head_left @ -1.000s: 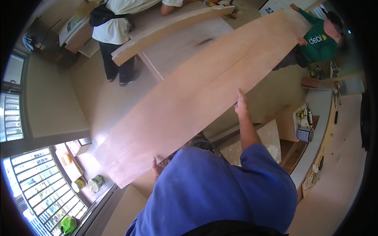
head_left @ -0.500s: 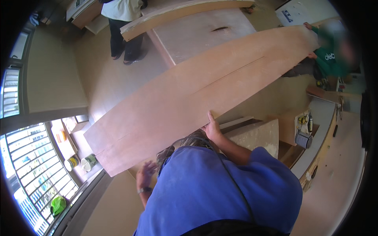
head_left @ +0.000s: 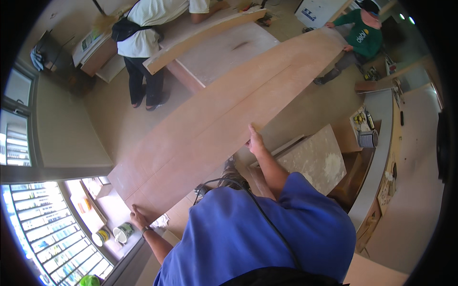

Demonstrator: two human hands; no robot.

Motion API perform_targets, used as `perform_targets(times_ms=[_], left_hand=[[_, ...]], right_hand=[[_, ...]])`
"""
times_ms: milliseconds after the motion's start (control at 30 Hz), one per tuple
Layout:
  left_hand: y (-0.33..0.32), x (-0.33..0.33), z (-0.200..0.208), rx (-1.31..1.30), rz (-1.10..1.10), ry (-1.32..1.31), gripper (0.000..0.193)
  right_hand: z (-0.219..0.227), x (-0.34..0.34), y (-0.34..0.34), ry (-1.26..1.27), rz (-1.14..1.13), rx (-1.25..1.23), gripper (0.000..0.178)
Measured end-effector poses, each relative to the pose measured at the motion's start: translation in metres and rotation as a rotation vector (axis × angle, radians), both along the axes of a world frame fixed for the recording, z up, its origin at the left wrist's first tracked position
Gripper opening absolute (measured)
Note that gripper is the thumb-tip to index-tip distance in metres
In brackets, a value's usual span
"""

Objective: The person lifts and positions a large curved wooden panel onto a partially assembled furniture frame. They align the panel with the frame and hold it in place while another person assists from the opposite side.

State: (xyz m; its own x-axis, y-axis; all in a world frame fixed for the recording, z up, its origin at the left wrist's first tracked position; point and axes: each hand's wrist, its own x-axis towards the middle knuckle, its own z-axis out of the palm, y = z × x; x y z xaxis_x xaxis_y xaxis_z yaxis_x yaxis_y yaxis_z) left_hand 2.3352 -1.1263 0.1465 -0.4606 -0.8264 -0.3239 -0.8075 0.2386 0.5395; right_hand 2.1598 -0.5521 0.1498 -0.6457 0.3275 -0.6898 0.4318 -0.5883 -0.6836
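Observation:
A long wooden panel (head_left: 205,114) with a thin line running along it stretches from my lower left to the upper right. My left hand (head_left: 139,218) grips its near left corner, thumb on top and the other fingers partly hidden beneath. Farther right along the same near edge, my right hand (head_left: 255,141) is closed on the panel with its thumb over the upper face. At the far right end, a person in a green top (head_left: 363,40) has both hands on the panel.
Another person in a white top (head_left: 143,45) leans over a long curved board (head_left: 205,38) on a pale work surface. Near my right stand a stained board (head_left: 310,159) and a curved counter (head_left: 379,119) with a metal can (head_left: 367,139). Buckets (head_left: 123,232) sit by the barred window (head_left: 57,229).
My left hand, free of the panel before, has moved out to its near left corner and taken hold. My right hand keeps its grip. The view has shifted, showing more of both people.

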Motion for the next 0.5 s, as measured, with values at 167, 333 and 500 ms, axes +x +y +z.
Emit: perform_targets(times_ms=[167,333,500], left_hand=[[-0.029,0.012,-0.008,0.069,-0.14,0.061,0.075],[-0.002,0.009,0.006,0.039,-0.162,0.168,0.076],[-0.02,0.012,-0.004,0.214,-0.065,0.082,0.065]], right_hand=[[-0.018,0.009,-0.012,0.069,-0.114,-0.032,0.049],[-0.007,0.041,-0.047,0.058,0.044,-0.02,0.036],[-0.008,0.073,-0.071,0.1,0.209,0.023,0.035]])
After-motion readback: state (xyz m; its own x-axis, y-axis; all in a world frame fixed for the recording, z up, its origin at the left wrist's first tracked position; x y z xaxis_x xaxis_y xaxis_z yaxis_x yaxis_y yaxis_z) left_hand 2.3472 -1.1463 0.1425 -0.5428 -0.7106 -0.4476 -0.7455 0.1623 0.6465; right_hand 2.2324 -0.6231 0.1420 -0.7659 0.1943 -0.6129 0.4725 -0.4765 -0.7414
